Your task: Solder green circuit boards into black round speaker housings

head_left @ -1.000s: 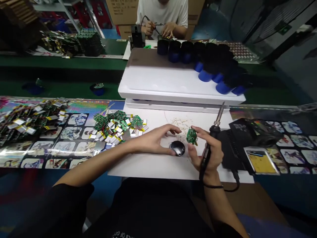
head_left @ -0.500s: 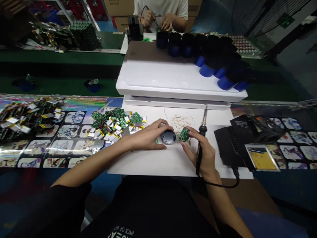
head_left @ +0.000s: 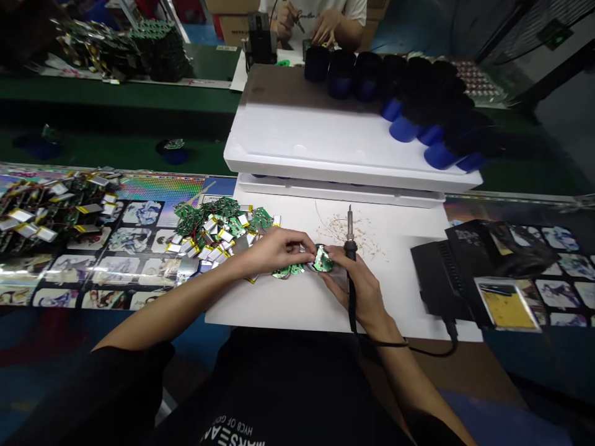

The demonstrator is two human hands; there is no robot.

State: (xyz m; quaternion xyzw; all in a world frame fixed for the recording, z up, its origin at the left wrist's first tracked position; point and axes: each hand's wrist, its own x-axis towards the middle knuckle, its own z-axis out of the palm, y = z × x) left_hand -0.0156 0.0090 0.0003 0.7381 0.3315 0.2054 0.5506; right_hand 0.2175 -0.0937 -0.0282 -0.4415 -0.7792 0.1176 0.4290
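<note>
My left hand (head_left: pixel 277 249) curls over a round dark part on the white board (head_left: pixel 297 310), its fingers closed round it. My right hand (head_left: pixel 356 291) grips a soldering iron (head_left: pixel 349 238), tip pointing up and away, while its fingertips press a small green circuit board (head_left: pixel 321 260) against the round part. Another green board (head_left: pixel 286 271) with wires lies under my left hand. The round part is mostly hidden by my fingers.
A heap of green boards with silver batteries (head_left: pixel 216 229) lies left of my hands, a bigger heap (head_left: pixel 51 207) farther left. White foam trays (head_left: pixel 344 148) carry blue cylinders (head_left: pixel 418 124). A black soldering station (head_left: pixel 446 282) stands right. Another person's hands (head_left: pixel 309 21) work opposite.
My hands have come together: the right hand brought the green board onto the round part under my left fingers, and the soldering iron swung more upright.
</note>
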